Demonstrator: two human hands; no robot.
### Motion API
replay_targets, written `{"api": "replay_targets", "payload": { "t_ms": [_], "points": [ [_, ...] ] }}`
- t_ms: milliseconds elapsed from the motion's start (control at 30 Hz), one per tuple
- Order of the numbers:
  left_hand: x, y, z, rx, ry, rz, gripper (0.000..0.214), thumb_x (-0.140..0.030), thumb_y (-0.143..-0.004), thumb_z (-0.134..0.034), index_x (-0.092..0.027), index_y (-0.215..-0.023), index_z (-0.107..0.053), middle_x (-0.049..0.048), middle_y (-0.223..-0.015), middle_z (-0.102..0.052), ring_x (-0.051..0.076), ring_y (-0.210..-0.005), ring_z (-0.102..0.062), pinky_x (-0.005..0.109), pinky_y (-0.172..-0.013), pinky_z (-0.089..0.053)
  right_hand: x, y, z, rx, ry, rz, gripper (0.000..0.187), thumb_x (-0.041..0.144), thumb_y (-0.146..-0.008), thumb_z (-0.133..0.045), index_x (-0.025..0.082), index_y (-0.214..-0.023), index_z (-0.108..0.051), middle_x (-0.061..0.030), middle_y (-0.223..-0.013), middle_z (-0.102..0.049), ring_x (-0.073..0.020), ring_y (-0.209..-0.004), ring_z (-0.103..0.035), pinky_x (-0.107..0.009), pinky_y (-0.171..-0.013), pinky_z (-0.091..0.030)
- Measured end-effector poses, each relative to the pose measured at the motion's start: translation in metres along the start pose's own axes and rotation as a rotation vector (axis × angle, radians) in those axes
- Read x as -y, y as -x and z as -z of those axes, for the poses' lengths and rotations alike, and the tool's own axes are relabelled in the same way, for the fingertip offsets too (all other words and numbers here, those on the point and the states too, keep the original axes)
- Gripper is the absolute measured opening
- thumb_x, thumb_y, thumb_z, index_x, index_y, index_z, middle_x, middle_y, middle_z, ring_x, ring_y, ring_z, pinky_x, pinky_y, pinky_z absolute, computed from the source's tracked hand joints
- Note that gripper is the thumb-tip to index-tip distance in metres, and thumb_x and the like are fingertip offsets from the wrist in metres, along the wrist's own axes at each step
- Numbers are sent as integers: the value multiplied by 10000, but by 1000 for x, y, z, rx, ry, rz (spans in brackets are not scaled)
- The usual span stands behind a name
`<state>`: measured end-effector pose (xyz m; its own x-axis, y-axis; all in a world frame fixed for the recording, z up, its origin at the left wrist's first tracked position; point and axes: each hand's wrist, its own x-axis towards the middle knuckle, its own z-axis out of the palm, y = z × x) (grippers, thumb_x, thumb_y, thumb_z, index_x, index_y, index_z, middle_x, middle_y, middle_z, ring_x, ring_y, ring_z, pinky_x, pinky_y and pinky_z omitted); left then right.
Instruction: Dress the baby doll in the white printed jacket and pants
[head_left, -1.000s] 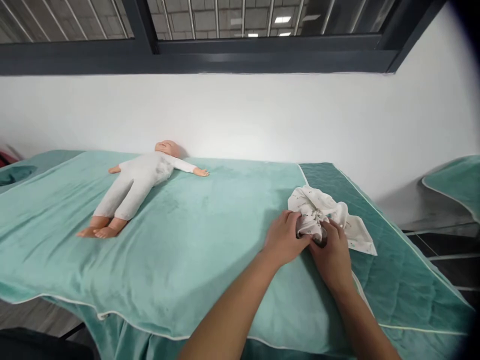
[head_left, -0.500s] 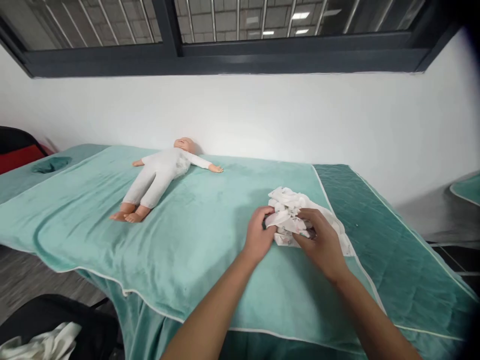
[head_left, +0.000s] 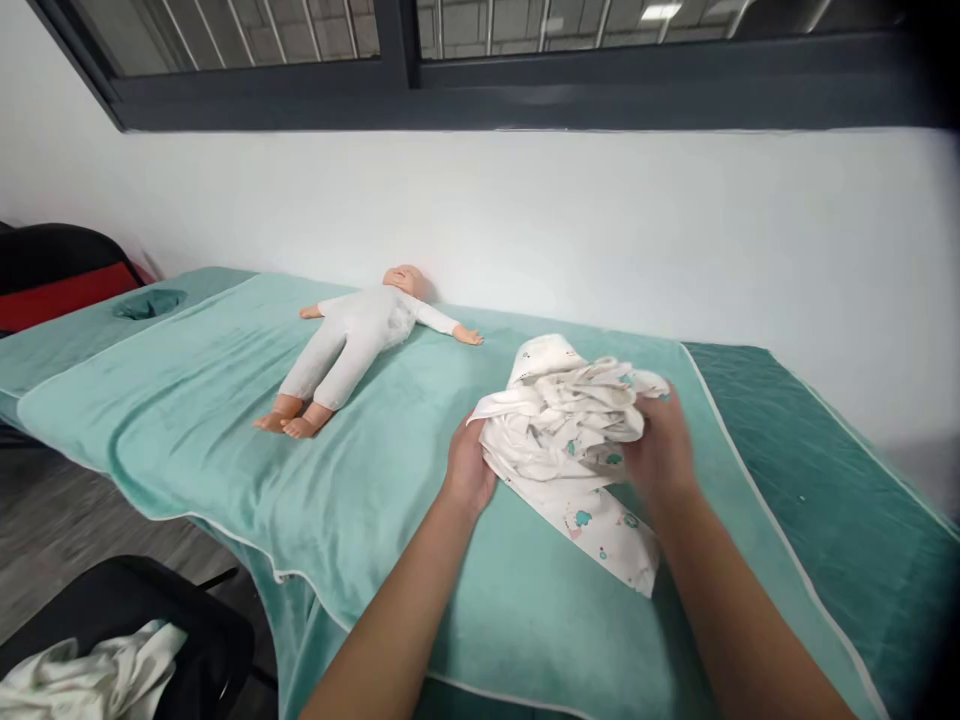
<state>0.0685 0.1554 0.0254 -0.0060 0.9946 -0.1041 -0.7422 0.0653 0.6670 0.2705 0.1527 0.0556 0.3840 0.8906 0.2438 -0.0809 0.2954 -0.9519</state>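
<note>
Gathered between my hands is a bunched white baby garment (head_left: 551, 420) with small teal and pink prints. My left hand (head_left: 469, 465) grips its left edge, fingers partly hidden under the fabric. On the other side my right hand (head_left: 664, 440) is closed on a bunched part of the cloth. One loose printed length hangs down toward the front right. A baby doll (head_left: 356, 340) in a white long-sleeved suit lies on its back to the left, arms spread, bare feet toward me.
A teal blanket (head_left: 405, 480) with white edging covers the massage bed, which has a face hole (head_left: 150, 303) at its left end. White cloth (head_left: 97, 675) lies on a black chair (head_left: 150, 590) at the lower left. Behind are a white wall (head_left: 600, 220) and a barred window.
The garment has been lifted and spread from a small bundle into a larger one, with a length hanging loose. My hands have moved farther apart. The view has shifted right.
</note>
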Motion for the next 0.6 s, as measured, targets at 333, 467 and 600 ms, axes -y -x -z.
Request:
{"api": "replay_targets", "payload": {
  "t_ms": [333,467,600],
  "points": [
    [1,6,-5,88,7,117,379,-352,-837,-661,-134,-1145,-698,103,-1154,-736,283,-1159,-651,393,-1047,-473,-30,20,-1,320,464,288,786,419,-757,-760,313,-1447,-401,-86,-1554,-326,-289,-1456,-298,-512,-1176,-290],
    [1,8,-3,202,-17,222,389,-358,-852,-645,-126,-1159,-702,114,-1177,-729,302,-1185,-638,417,-1078,-454,-36,27,-9,353,521,290,889,428,-680,-836,342,-1441,-384,-78,-1550,-301,-303,-1434,-332,-544,-1167,-308],
    [0,4,-2,209,35,261,387,-346,-872,-606,-116,-1170,-698,110,-1197,-723,301,-1223,-615,420,-1110,-432,-38,26,-8,336,535,321,594,364,-727,-790,304,-1255,-525,-69,-1497,-378,-281,-1402,-385,-497,-1149,-344]
  ]
}}
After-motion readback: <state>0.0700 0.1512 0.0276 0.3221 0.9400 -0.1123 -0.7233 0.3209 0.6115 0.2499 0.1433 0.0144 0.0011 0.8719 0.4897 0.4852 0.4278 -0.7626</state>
